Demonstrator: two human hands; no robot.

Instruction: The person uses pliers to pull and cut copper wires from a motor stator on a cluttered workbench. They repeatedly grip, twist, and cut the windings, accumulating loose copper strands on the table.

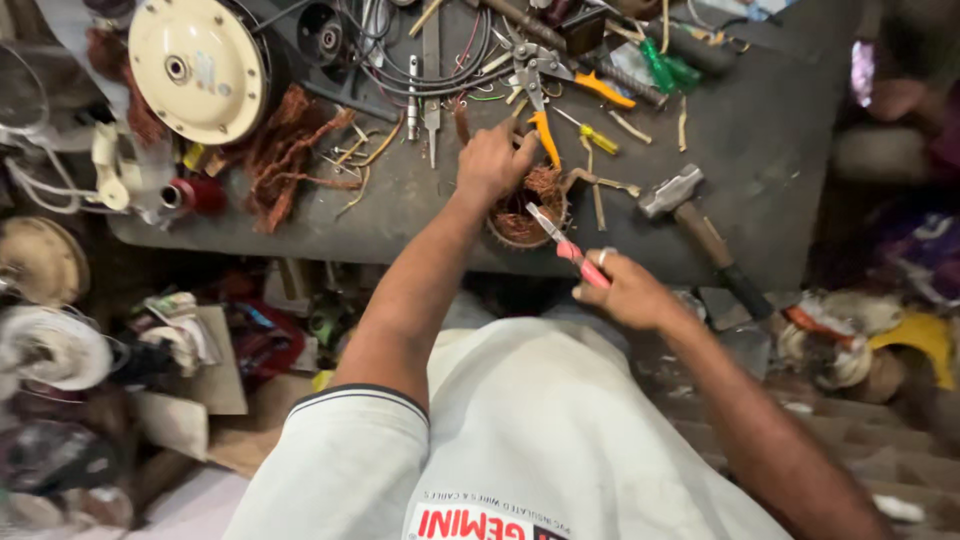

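Touching left hand (pixel 492 160): copper-wound stator (pixel 527 210)

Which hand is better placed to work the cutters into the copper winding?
Probably the right hand: it already holds the red-handled cutters, tips over the copper winding. The left hand rests on the winding's far edge, steadying it.

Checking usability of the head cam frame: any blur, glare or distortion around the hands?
Head view: left hand and the copper-wound stator are fairly sharp; right hand and its red-handled tool slightly soft; frame edges blurred and stretched by the wide lens, worst at right and lower left; light is flat, with mild sheen on the cream round cover, no hard shadows.
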